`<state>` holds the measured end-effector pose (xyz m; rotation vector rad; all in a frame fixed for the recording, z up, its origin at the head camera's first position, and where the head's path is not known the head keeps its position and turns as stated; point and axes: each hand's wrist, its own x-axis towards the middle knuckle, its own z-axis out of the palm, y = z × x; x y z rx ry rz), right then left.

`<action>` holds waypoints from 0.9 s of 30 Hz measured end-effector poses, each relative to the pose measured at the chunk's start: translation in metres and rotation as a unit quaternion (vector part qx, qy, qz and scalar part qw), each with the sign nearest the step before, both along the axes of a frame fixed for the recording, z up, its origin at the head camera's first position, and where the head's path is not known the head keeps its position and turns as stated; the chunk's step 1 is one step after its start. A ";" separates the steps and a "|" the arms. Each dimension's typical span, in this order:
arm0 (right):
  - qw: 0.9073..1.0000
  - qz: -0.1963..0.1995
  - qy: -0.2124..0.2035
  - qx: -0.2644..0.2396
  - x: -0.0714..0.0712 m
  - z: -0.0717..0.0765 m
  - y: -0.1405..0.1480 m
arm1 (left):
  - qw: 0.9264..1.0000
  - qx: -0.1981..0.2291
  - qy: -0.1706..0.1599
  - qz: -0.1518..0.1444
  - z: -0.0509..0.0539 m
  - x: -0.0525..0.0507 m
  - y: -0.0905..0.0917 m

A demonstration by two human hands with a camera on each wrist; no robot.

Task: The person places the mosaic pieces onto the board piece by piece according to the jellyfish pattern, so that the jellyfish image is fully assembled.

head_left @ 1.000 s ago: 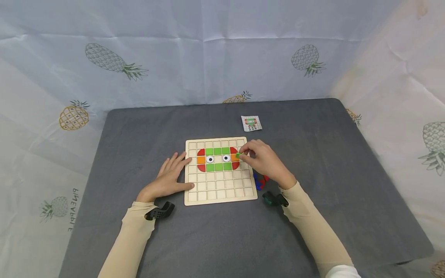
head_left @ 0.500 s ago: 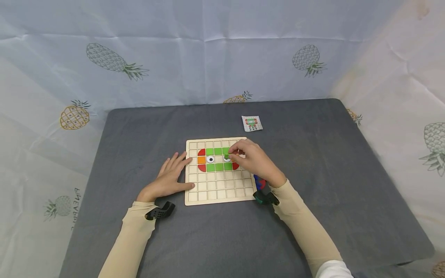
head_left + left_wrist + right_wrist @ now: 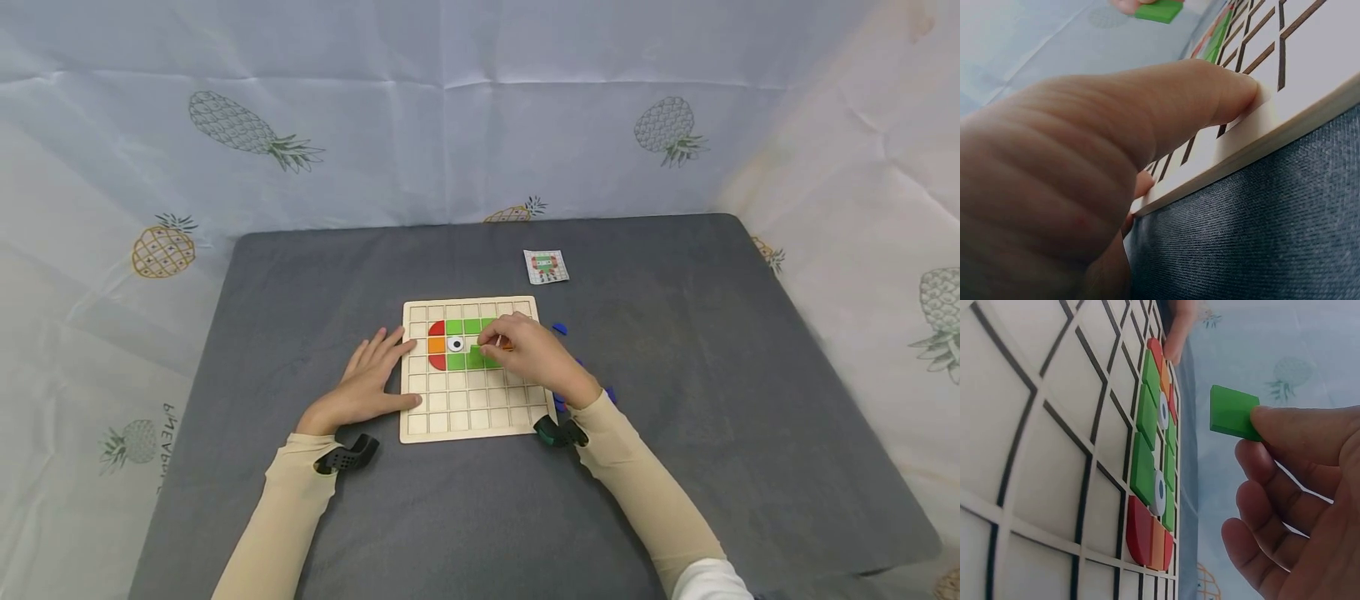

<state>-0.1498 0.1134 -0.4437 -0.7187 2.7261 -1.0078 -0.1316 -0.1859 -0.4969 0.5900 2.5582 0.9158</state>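
1. The step in hand looks like laying a piece: the right hand (image 3: 528, 354) pinches a green tile (image 3: 1230, 412) between thumb and fingertip. The tile is above the wooden grid board (image 3: 480, 408), apart from it; the hand lies towards 3 o'clock from the board's centre.
2. At 9 o'clock the left hand (image 3: 360, 393) lies with fingers spread, thumb and at least one fingertip on the board, presumably steadying it.
3. Towards 12 o'clock on the board sit green squares (image 3: 454, 362), red corner pieces (image 3: 1139, 528), orange squares (image 3: 1157, 542) and two eye discs (image 3: 1159, 492). A bare cell (image 3: 1158, 449) shows between the eyes; the next move probably calls for levelling the tile and squaring its edges to that gap.
4. Blue pieces (image 3: 559, 328) lie at 2 and 3 o'clock, some partly hidden by the right arm (image 3: 652, 492); a printed card (image 3: 546, 267) lies at 1 o'clock.
5. The table (image 3: 750, 433) has a dark grey woven cover. Pale cloth (image 3: 450, 142) printed with pineapples hangs beyond 12 o'clock and down both sides.
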 end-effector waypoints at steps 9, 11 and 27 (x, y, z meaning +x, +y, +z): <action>0.999 0.017 0.011 0.032 0.000 -0.008 -0.005 | 1.000 0.003 0.002 0.001 0.000 0.000 0.000; 0.999 0.021 0.006 0.039 0.001 -0.009 -0.006 | 1.000 0.002 0.001 0.002 0.000 0.000 0.000; 0.996 0.035 -0.034 0.069 0.005 -0.018 -0.009 | 1.000 0.003 -0.002 0.004 0.001 0.001 0.001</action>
